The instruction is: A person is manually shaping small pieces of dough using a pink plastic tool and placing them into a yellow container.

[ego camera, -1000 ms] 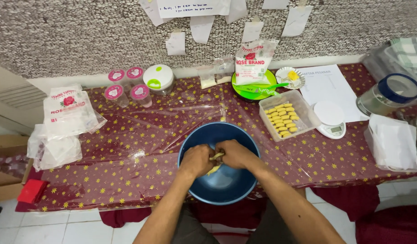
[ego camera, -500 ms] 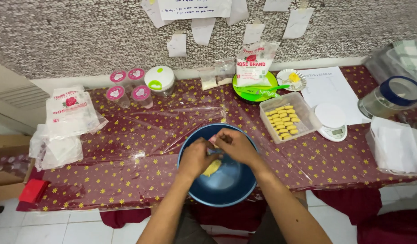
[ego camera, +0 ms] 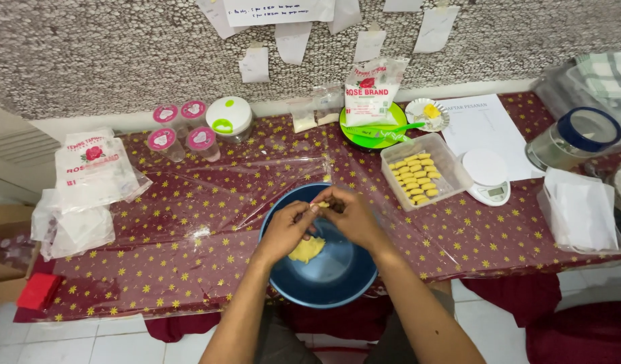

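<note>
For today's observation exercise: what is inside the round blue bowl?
Inside the round blue bowl lies a lump of pale yellow dough. The left hand and right hand cover the bowl's far part, hiding anything beneath them.

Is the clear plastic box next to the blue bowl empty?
No, the clear plastic box holds rows of small yellow dough pieces.

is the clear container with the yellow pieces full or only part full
Part full: the clear container holds rows of yellow pieces on its left side, the right side bare.
</note>
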